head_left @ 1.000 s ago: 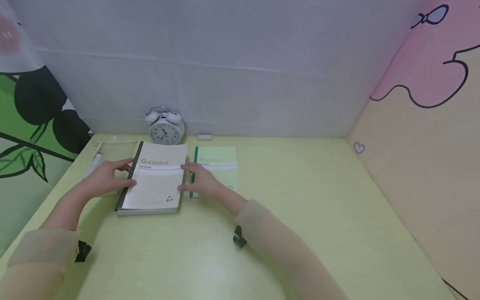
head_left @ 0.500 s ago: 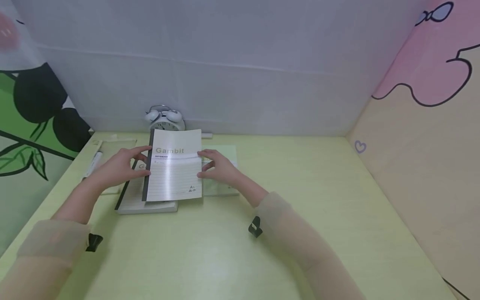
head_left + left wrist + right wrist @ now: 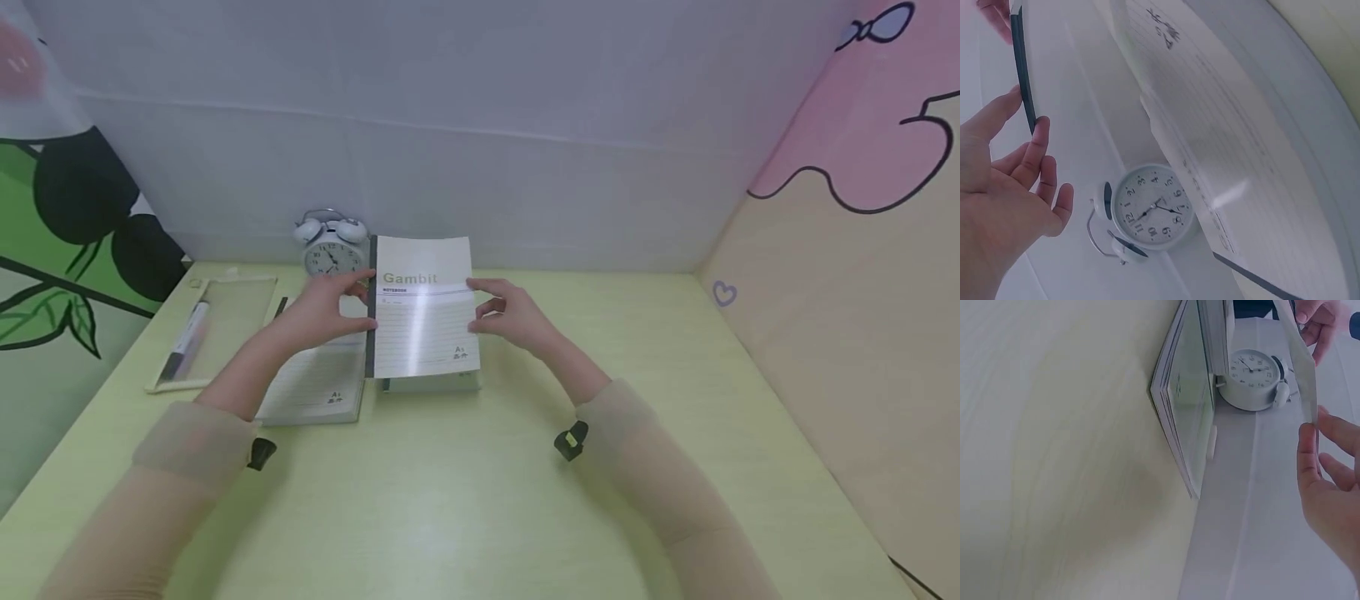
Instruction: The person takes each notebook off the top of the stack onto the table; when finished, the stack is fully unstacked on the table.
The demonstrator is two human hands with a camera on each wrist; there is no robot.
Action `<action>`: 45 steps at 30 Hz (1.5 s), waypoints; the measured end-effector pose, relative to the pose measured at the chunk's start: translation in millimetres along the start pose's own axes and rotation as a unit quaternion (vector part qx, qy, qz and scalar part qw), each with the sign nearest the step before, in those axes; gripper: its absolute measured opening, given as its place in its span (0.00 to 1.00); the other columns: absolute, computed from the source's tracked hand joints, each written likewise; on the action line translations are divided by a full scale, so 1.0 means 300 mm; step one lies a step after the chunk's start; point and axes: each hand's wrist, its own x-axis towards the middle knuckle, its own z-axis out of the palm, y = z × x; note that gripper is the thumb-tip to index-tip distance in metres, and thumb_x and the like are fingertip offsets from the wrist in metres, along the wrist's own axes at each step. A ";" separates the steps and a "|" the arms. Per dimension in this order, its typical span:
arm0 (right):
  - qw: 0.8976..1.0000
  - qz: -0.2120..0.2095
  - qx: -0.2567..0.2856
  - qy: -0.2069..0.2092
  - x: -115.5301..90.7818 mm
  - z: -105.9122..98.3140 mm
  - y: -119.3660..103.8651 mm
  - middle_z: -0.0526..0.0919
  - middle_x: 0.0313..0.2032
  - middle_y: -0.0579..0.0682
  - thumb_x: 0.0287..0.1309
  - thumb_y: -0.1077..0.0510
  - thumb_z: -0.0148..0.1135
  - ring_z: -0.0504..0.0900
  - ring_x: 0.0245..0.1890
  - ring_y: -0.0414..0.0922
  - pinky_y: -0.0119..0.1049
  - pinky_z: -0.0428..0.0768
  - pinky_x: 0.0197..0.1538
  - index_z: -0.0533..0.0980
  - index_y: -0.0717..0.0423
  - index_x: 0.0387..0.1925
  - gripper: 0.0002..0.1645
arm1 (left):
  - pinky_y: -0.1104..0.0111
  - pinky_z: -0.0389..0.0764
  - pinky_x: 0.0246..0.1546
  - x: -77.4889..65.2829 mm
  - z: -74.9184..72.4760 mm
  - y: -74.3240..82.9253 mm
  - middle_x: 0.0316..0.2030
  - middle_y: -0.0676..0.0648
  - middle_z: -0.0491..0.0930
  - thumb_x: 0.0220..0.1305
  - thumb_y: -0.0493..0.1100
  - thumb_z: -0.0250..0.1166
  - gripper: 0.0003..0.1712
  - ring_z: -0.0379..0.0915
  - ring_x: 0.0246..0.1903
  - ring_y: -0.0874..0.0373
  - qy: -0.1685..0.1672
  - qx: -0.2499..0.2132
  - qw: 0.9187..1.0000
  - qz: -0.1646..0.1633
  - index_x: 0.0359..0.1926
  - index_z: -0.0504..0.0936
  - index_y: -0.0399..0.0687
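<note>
A thin white Gambit notebook [image 3: 423, 317] with a dark spine hangs in the air between both hands. My left hand [image 3: 324, 310] pinches its spine edge, and my right hand [image 3: 517, 315] pinches the opposite edge. In the right wrist view the raised notebook [image 3: 1302, 369] shows edge-on, well above the table. Below it lies a green-covered notebook [image 3: 431, 383], mostly hidden in the head view; its cover [image 3: 1188, 406] shows in the right wrist view. Another white notebook [image 3: 318, 383] lies to the left, partly behind my left hand and forearm.
A white twin-bell alarm clock [image 3: 332, 250] stands at the back by the wall covering. At the left lies a clear pouch [image 3: 232, 312] with a marker [image 3: 187, 337]. A small white block [image 3: 1212, 442] sits behind the green notebook. Patterned walls flank the table [image 3: 465, 500].
Both hands have lifted the top white notebook off the one beneath and carried it right, over the green notebook. The left notebook and the pouch are more exposed.
</note>
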 end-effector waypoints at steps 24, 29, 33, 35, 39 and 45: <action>0.996 0.033 -0.083 0.008 -0.140 -0.338 0.192 0.63 0.67 0.50 0.51 0.61 0.70 0.74 0.49 0.51 0.41 0.72 0.51 0.60 0.50 0.69 0.45 | 0.45 0.52 0.61 0.262 0.291 0.225 0.46 0.51 0.78 0.50 0.51 0.73 0.48 0.52 0.63 0.43 -0.031 -0.035 0.999 -0.008 0.70 0.60 0.50; 0.991 0.049 -0.122 -0.002 -0.159 -0.361 0.234 0.66 0.64 0.54 0.51 0.61 0.69 0.75 0.46 0.51 0.38 0.72 0.47 0.60 0.52 0.69 0.44 | 0.49 0.55 0.58 0.295 0.365 0.221 0.44 0.53 0.79 0.48 0.51 0.74 0.49 0.53 0.61 0.44 -0.043 -0.027 0.999 -0.006 0.69 0.61 0.50; 0.988 0.066 -0.140 -0.008 -0.163 -0.365 0.266 0.68 0.61 0.56 0.51 0.63 0.68 0.74 0.47 0.53 0.35 0.73 0.43 0.61 0.53 0.69 0.44 | 0.51 0.55 0.58 0.312 0.408 0.223 0.43 0.54 0.78 0.48 0.51 0.74 0.49 0.54 0.59 0.46 -0.058 -0.017 0.998 -0.015 0.69 0.61 0.51; 0.987 0.078 -0.140 -0.009 -0.162 -0.366 0.284 0.68 0.61 0.57 0.50 0.63 0.68 0.73 0.49 0.54 0.35 0.72 0.42 0.61 0.53 0.69 0.44 | 0.52 0.55 0.57 0.318 0.427 0.227 0.44 0.54 0.77 0.48 0.51 0.74 0.49 0.55 0.57 0.47 -0.065 -0.007 0.998 -0.018 0.69 0.60 0.51; 0.985 0.104 -0.135 -0.015 -0.156 -0.367 0.316 0.67 0.62 0.55 0.50 0.64 0.68 0.72 0.51 0.54 0.37 0.71 0.46 0.60 0.51 0.69 0.45 | 0.54 0.55 0.57 0.322 0.451 0.241 0.46 0.53 0.77 0.49 0.50 0.74 0.49 0.56 0.55 0.48 -0.075 0.013 0.997 -0.027 0.69 0.60 0.50; 0.979 0.116 -0.166 -0.034 -0.145 -0.367 0.360 0.67 0.62 0.56 0.50 0.64 0.68 0.71 0.50 0.53 0.40 0.71 0.49 0.61 0.51 0.69 0.44 | 0.55 0.56 0.57 0.325 0.472 0.243 0.49 0.51 0.78 0.50 0.51 0.73 0.47 0.57 0.54 0.49 -0.085 0.032 0.995 -0.035 0.69 0.61 0.48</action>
